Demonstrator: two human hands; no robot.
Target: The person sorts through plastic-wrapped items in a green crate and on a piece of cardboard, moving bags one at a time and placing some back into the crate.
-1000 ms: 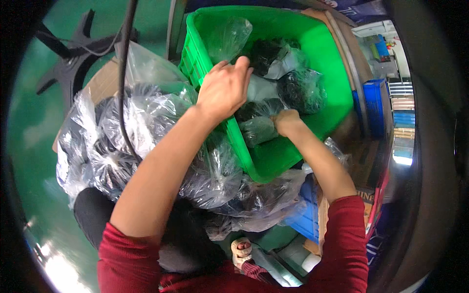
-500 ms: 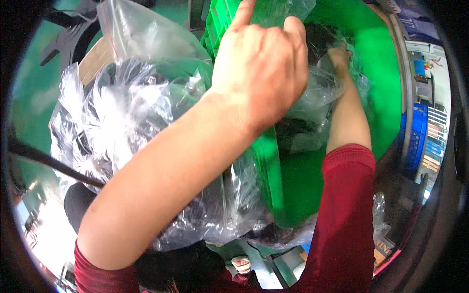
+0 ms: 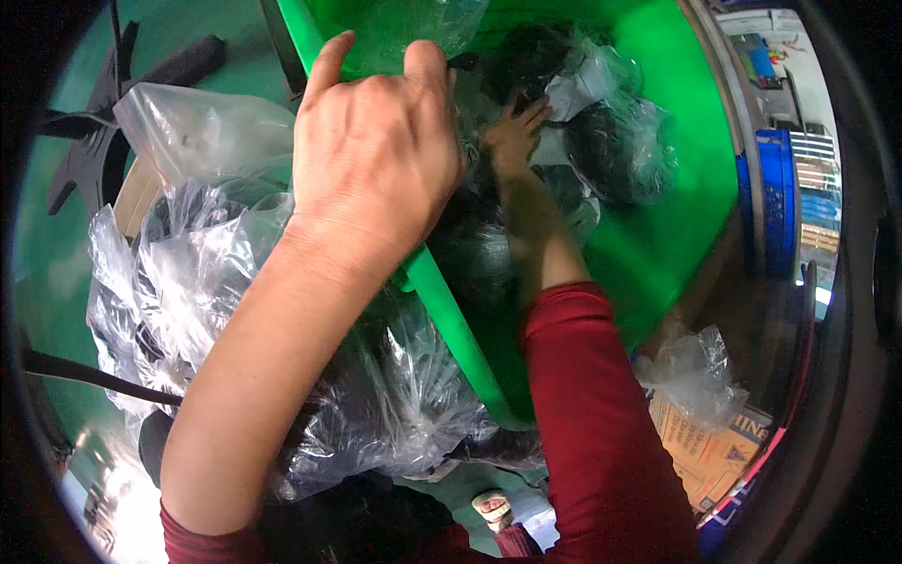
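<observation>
A large green plastic bin (image 3: 695, 197) holds clear plastic bags with dark contents. My left hand (image 3: 376, 150) bends over the bin's near-left rim, back of the hand up, its middle fingers curled down out of sight. Down inside the bin, my right hand (image 3: 517, 136) has its fingers spread among the bags, beside a dark bagged bundle (image 3: 615, 155) and a whitish piece (image 3: 578, 89). It does not visibly grip anything. What the dark contents are, I cannot tell. Part of a clear bag (image 3: 413, 23) shows beyond my left hand.
Left of the bin lies a big heap of clear bags (image 3: 202, 273) with dark contents. A dark star-shaped chair base (image 3: 103, 141) stands at the far left. To the right are a cardboard box (image 3: 700, 451), a crumpled clear bag (image 3: 700, 371) and a blue crate (image 3: 775, 202).
Both hands and the bin appear further left in view. My right hand has shifted left across the bin, and its fingers now show spread. The cardboard box shows more.
</observation>
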